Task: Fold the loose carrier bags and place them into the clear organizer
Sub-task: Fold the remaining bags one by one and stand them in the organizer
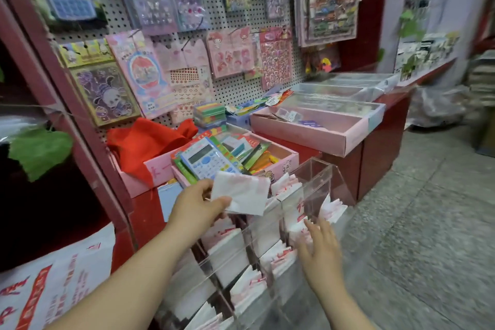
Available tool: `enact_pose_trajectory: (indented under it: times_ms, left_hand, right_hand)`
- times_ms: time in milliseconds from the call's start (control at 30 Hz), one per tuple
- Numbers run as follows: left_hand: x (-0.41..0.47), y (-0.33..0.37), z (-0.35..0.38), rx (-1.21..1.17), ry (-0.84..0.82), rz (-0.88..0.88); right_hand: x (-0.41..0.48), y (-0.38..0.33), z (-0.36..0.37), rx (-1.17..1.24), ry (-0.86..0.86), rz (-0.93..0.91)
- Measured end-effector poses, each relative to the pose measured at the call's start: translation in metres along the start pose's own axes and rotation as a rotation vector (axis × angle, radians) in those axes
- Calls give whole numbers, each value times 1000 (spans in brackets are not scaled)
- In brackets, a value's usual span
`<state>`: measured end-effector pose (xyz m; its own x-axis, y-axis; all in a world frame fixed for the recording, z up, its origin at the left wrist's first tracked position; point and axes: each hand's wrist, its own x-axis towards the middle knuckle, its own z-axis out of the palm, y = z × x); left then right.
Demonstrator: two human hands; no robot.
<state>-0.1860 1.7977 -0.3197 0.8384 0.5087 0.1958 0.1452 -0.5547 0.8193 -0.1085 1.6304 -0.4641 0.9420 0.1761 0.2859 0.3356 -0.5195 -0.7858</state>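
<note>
My left hand (198,205) pinches a folded white carrier bag (241,193) with faint red print and holds it above the clear organizer (314,177). That organizer is a tiered acrylic rack against the red counter. Several of its compartments hold folded white-and-red bags (227,244). My right hand (318,246) hovers with spread fingers just in front of a middle compartment, close to the folded bags there; it holds nothing. A large loose white bag with red lettering (53,284) lies at the lower left.
Pink trays of stationery with a blue calculator (209,159) sit on the red counter (375,158) behind the organizer. A red cloth (144,142) lies at the left. A pegboard of sticker sheets (230,53) rises behind. Tiled floor (428,222) spreads to the right.
</note>
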Motion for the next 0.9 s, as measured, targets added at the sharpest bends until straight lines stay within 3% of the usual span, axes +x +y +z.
enact_pose_trajectory:
  times_ms: [100,233,400,533,700,900]
  left_hand:
    - [29,9,31,67,0,42]
    - [67,24,64,53,39,68]
    - [97,42,93,43,114,145]
    - [103,44,126,214,35,131]
    - [105,35,156,305,21,142]
    - [104,34,163,690,-50,241]
  right_hand:
    - [5,31,11,-137,-86,-18]
    - [15,47,20,-241,-71,-92]
    - [21,60,29,-332,114,-187]
    - [23,62,35,-382,179,-183]
    - [22,60,31,-346,133,-207]
    - [16,55,27,-311,55,-177]
